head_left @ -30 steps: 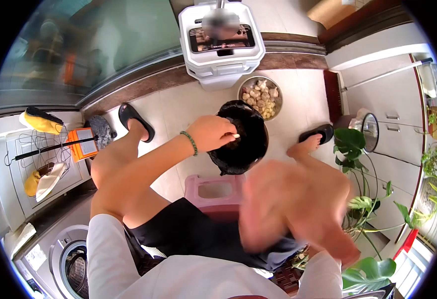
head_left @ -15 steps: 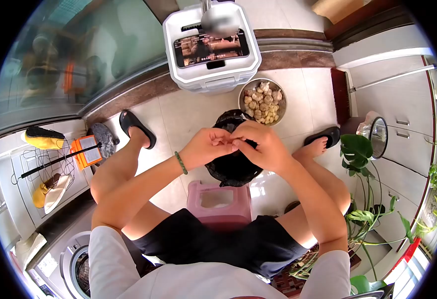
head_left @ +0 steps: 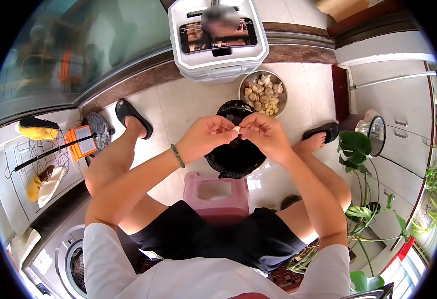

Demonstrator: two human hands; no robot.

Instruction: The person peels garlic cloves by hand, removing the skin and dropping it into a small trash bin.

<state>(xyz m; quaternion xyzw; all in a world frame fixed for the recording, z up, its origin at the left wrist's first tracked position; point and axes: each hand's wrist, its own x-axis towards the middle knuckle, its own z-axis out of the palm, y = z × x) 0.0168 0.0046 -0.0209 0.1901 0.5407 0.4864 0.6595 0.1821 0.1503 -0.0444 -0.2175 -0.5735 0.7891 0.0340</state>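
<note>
A small pale garlic clove (head_left: 237, 129) sits between the fingertips of both my hands. My left hand (head_left: 209, 135), with a green bead bracelet (head_left: 177, 155) on its wrist, pinches it from one side. Thumb and fingers of my right hand (head_left: 264, 134) pinch it from the other. Directly under the hands stands a bin lined with a black bag (head_left: 233, 162); its inside is too dark to make out. Just beyond the bin, a metal bowl (head_left: 250, 77) holds whole garlic bulbs (head_left: 267, 89) and peeled cloves (head_left: 267, 109).
A phone (head_left: 218, 36) lies on a white lidded container (head_left: 203, 67) ahead. Between my legs is a pink stool (head_left: 193, 192). Leafy plants (head_left: 355, 147) and cabinets stand at right; a wire rack (head_left: 46, 154) and a washing machine (head_left: 71, 264) are at left.
My fingertips have spread slightly, and the pale clove now shows between them. The whole view has shifted a little, with the container and bowl sitting higher in it.
</note>
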